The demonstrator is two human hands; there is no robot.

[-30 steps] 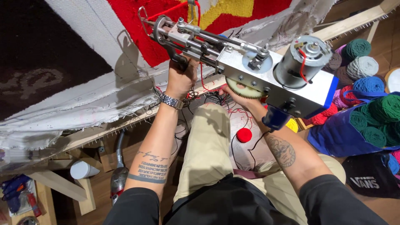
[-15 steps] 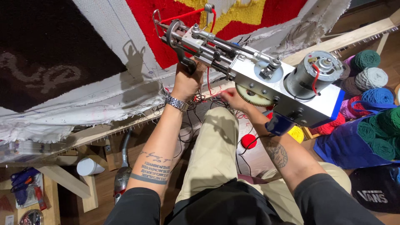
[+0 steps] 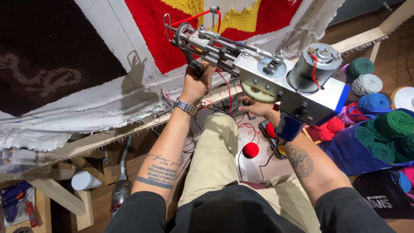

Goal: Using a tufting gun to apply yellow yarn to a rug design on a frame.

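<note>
Since the earlier frames the tufting gun had shifted rightward along the stretched cloth, its needle end moving from the red pile beside the white margin to sit nearer the yellow patch; both hands had kept their grips throughout. The gun's long axis ran from upper left to lower right, with the needle end pointing up and left into the cloth and the grey motor at the lower right end, nearest the person. The left hand was closed around the black front handle under the gun's front end, a metal watch on its wrist. The right hand was wrapped around the blue rear grip below the toothed yellow gear. Red yarn ran from above the gun down to its needle end. Right of the gun lay green and blue yarn cones; below it, on the floor, sat a red yarn ball
</note>
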